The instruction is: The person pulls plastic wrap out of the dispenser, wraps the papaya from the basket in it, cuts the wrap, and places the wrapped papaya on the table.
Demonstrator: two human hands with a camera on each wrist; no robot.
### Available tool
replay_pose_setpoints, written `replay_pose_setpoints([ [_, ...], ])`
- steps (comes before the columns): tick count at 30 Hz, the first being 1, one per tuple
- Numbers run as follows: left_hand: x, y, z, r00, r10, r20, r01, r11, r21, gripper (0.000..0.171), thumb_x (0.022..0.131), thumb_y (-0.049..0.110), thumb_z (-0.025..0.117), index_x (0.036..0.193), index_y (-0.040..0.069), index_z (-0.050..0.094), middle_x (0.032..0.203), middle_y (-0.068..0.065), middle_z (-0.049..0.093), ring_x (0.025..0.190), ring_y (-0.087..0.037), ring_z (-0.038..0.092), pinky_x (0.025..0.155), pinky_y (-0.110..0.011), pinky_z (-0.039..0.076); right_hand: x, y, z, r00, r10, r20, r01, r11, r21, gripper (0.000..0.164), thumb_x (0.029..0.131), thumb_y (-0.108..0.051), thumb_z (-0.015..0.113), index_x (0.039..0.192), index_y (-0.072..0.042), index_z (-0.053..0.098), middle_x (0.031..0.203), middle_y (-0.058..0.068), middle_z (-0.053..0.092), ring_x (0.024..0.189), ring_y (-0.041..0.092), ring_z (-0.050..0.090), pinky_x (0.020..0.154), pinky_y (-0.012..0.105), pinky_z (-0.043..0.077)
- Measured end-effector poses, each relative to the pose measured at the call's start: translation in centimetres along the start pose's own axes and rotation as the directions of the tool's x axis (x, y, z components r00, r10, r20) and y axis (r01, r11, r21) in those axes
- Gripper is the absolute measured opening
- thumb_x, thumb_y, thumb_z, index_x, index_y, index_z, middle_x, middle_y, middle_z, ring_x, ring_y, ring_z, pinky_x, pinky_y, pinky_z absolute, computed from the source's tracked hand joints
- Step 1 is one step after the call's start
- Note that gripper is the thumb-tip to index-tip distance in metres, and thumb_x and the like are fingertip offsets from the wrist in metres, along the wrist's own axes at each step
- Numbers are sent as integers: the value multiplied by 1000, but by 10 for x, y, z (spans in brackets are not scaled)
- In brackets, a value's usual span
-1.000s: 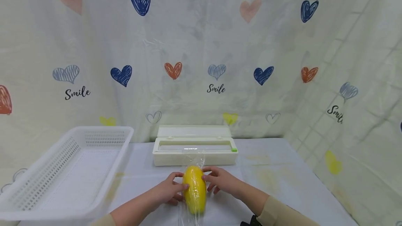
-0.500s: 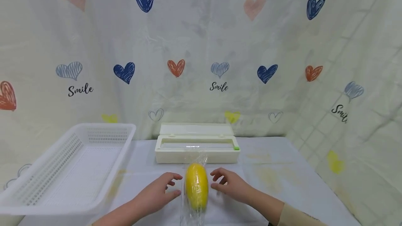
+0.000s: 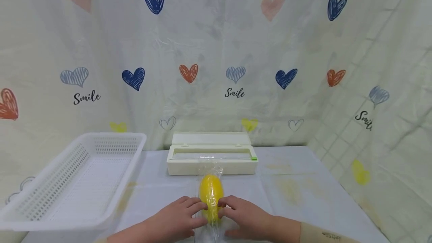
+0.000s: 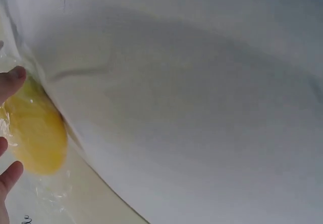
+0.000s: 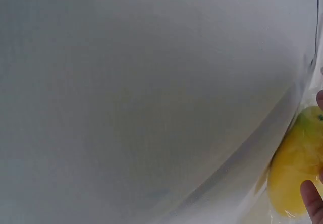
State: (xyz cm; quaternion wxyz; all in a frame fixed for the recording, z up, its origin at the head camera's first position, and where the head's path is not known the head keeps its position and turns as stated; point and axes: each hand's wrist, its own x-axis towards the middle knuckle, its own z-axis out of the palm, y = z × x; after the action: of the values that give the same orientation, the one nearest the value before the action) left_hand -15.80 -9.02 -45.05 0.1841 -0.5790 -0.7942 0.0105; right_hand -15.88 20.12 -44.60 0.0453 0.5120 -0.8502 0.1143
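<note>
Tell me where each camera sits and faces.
Head: worn on the head, facing forward and down at basket, box and fruit; both hands and forearms show.
Left wrist: worn there, facing a pale surface, fruit at left edge; fingertips show.
Right wrist: worn there, facing a pale surface, fruit at right edge; fingertips show.
All three share the film-wrapped yellow fruit.

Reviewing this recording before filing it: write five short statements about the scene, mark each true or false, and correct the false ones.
1. A white slotted basket stands left of the film dispenser. True.
2. The dispenser is closed. False: its lid stands open.
3. In the head view, fingers of the left hand and right hand overlap the yellow fruit. True.
4. The fruit is bare. False: clear plastic film covers it.
5. A small green tab sits at the dispenser's right end. True.
</note>
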Motion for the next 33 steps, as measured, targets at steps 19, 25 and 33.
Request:
replay_pose_setpoints([
  [19, 14, -3, 8, 982, -149, -112, 119, 964, -237, 15, 86, 20, 78, 93, 25, 66, 124, 8, 59, 112, -8, 57, 98, -24, 48, 10, -6, 20, 984, 42, -171, -43, 999, -2, 26, 87, -38, 77, 111, -33, 67, 125, -7, 52, 111, 10, 51, 95, 27, 50],
  [25, 10, -2, 16, 974, -195, -112, 144, 924, -354, 12, 88, 21, 76, 91, 24, 65, 128, 10, 56, 117, -8, 54, 99, -26, 47, 8, -6, 21, 974, 70, -217, -49, 994, 99, 5, 92, -31, 72, 97, -29, 70, 120, -8, 54, 107, 9, 52, 92, 30, 51],
  [33, 10, -4, 15, 963, -265, -50, 220, 879, -422, 14, 91, 21, 73, 91, 28, 61, 133, 9, 52, 121, -9, 51, 98, -30, 48, 6, -5, 13, 946, 266, -187, -187, 915, 357, 8, 94, -33, 69, 88, -29, 65, 119, -11, 56, 108, 10, 52, 95, 31, 49],
])
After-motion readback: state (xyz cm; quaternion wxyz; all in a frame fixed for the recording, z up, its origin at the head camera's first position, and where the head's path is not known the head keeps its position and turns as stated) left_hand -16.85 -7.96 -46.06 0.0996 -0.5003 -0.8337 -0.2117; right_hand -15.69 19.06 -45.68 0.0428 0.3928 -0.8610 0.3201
